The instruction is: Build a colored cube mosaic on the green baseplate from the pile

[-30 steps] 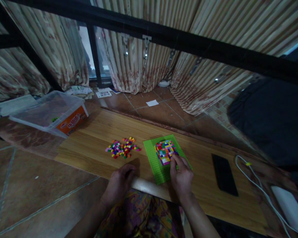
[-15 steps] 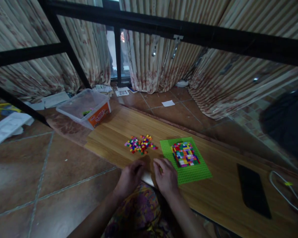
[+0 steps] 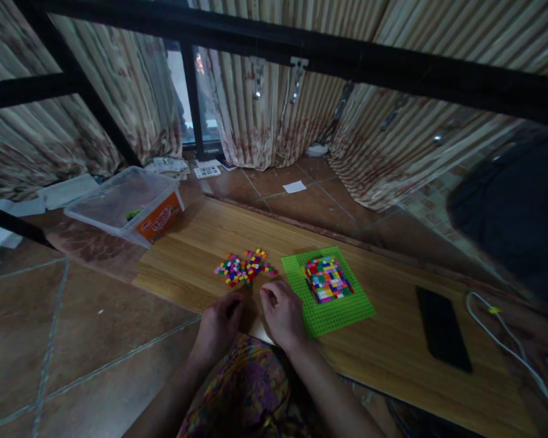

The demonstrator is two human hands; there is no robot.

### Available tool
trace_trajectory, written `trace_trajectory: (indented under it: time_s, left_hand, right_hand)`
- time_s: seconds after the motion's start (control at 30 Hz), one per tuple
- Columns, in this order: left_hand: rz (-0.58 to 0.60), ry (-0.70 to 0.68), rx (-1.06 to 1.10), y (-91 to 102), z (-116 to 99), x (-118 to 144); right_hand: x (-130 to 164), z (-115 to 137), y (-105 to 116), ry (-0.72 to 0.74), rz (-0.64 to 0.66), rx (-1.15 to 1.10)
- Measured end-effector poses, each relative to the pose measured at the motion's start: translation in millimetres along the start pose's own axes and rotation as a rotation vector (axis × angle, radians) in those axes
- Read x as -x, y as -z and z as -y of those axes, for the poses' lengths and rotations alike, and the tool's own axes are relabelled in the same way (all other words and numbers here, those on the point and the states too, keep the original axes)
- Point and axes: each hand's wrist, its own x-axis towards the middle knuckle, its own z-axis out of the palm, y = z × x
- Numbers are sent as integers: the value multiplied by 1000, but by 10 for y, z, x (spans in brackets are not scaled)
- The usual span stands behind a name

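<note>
My left hand [image 3: 220, 320] rests at the near edge of the wooden board, its fingers curled in; whatever they hold is hidden. Beside it, my right hand [image 3: 284, 309] has thumb and index finger pinched together, and a tiny orange-red bit, seemingly a toy brick [image 3: 263, 289], shows at the tips. Just beyond both hands lies a loose pile of small coloured toy bricks [image 3: 243, 267]. To the right of my right hand is a green baseplate [image 3: 342, 319], bearing a tightly packed multicoloured block of bricks [image 3: 329, 280].
A clear plastic box [image 3: 105, 210] with an orange label stands at the board's far left end. A black flat slab [image 3: 442, 328], perhaps a phone, and a white cable [image 3: 506, 340] lie to the right. A dark metal bar [image 3: 256, 36] crosses above, before striped curtains [image 3: 137, 91].
The whole view has swung to the right, so the scene sits further left. Both hands have shifted slightly left against the board, the right one a little away from the baseplate.
</note>
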Motion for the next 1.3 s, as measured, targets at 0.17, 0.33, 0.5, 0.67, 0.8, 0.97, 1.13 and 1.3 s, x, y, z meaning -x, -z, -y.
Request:
trace_trajectory:
  time_s: [0.17, 0.33, 0.5, 0.67, 0.8, 0.97, 1.13, 1.3]
  left_hand:
    - [-7, -13, -31, -24, -3, -31]
    - [-19, -24, -61, -28, -1, -38]
    - [-26, -29, -99, -19, 11, -37]
    - [-28, -16, -91, -19, 4, -41]
    - [-20, -13, -109, -16, -1, -42]
    - [-15, -37, -104, -15, -2, -37]
    - [-20, -26, -108, -25, 21, -38]
    - [-12, -19, -102, -21, 10, -36]
  right_hand:
    - [239, -200, 417, -175, -168, -259]
    - [272, -485, 848, -239, -323, -173]
    - [99, -620, 1039, -169, -357, -14]
    - [-21, -637, 1034, -122, -293, 184]
    - [-41, -657, 1016, -98, -278, 268]
    - [-40, -670, 1031, -79, -259, 291]
    - [-55, -660, 1027, -74, -258, 339]
    - [-74, -659, 1013, -59, -261, 362]
